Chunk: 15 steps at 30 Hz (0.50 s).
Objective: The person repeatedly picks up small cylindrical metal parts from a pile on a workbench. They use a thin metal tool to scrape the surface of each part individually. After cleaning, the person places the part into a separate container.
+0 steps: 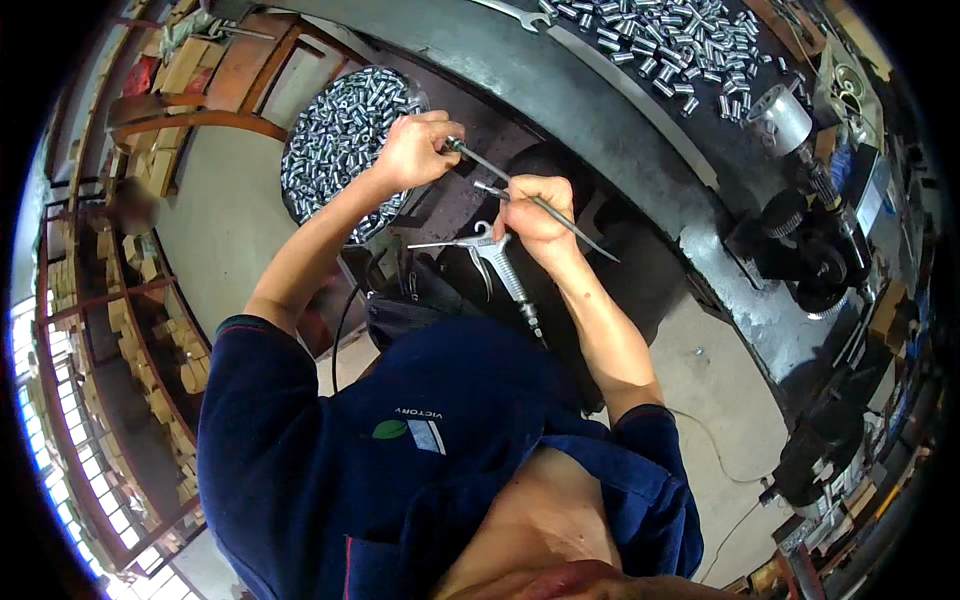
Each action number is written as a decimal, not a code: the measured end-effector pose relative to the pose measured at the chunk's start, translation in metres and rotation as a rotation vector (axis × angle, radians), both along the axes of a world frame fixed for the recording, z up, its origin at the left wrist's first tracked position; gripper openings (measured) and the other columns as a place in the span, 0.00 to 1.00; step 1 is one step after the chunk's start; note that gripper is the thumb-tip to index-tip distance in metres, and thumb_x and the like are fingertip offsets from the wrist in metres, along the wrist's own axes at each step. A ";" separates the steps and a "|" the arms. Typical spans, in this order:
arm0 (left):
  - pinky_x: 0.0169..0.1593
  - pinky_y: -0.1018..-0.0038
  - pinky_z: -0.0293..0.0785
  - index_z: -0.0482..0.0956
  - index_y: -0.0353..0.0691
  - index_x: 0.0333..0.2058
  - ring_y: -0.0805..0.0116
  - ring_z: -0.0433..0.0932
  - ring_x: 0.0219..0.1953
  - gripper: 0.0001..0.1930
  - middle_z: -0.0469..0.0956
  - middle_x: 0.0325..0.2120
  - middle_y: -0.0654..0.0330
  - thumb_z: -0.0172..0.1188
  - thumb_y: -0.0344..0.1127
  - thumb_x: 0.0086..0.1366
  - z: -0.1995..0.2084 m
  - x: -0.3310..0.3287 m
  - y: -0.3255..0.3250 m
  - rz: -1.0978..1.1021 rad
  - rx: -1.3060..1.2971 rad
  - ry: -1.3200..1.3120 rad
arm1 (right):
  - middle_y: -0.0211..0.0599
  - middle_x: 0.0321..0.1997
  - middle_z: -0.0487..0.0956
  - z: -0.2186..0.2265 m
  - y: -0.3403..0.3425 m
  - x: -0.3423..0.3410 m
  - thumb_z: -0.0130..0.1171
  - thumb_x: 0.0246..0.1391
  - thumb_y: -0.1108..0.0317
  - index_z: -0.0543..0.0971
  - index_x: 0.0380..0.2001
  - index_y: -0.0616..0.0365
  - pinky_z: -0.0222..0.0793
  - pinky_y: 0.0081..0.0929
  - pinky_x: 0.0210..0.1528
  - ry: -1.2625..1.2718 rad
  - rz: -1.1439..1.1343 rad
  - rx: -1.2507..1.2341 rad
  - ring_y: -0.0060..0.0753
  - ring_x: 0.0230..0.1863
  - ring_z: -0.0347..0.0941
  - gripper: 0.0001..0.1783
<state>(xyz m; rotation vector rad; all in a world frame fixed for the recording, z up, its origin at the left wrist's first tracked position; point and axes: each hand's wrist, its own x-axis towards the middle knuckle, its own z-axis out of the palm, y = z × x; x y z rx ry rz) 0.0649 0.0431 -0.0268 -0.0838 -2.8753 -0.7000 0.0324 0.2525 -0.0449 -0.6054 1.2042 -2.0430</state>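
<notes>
Far left: a curved-looking rack (80,304) carries rows of tan, blocky pieces (182,340); their material cannot be confirmed. Next, a brown wooden chair (195,128), its surface smooth and its rails bowed. Beside it stands a round container (424,100), filled with short, bright metal cylinders (340,130), glossy and lying at random angles.

The left hand (418,150) is at the container's right side, fingers pinched around the upper-left end of a slender grey rod (485,163). A short metallic piece shows at these fingertips; whether it is separate from the rod cannot be determined. The rod, straight and smooth, slants down to the right and narrows to a point beyond the right hand (540,208).

Below and between the hands lies a silver metal air gun (497,265) with a thin straight nozzle, curved trigger and ribbed grip. The right hand is clenched about the rod; a short shiny cylinder (488,188) protrudes from its finger side.

To the right, the dark, worn table (610,130) bears a flat steel wrench (518,12) and a scattered heap of polished sleeves (680,45). At its right end stands a fixture (810,190) with a dull metal drum and round black knobs.
</notes>
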 end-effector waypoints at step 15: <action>0.31 0.65 0.72 0.80 0.39 0.29 0.57 0.76 0.24 0.12 0.75 0.20 0.55 0.61 0.35 0.42 0.031 -0.045 -0.034 0.074 -0.190 0.082 | 0.24 0.09 0.64 -0.010 -0.001 -0.009 0.46 0.35 0.79 0.62 0.06 0.59 0.61 0.19 0.15 -0.046 -0.129 -0.044 0.18 0.13 0.67 0.11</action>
